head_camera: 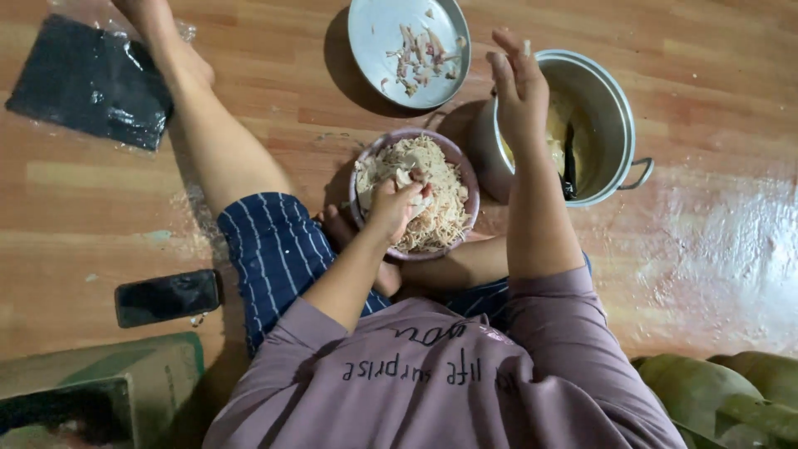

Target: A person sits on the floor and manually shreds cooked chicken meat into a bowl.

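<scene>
While pinching a pale piece of cooked meat (413,185), left hand (394,206) curled shut over the heap, grip narrow, knuckles up. Below it, shredded strands (440,212) piled high in a purple-rimmed bowl (470,185), set on the wooden floor (274,100) between the knees. Right hand (517,87) raised above the rim of a steel pot (611,125), fingers spread wide and upright, holding nothing clearly seen; a small pale scrap perhaps at the fingertips, hard to tell. Inside the pot, yellowish contents and a dark utensil (569,158) leaning against the wall. Just beyond the bowl, a round metal plate (374,33) carrying scattered pinkish scraps (420,54). Farther left, a bare leg stretched along the floor, striped shorts (274,249) at the thigh. Near the foot, a black plastic-wrapped packet (87,79). Beside the thigh, well apart from the bowl, a dark phone (166,297) lying flat.
</scene>
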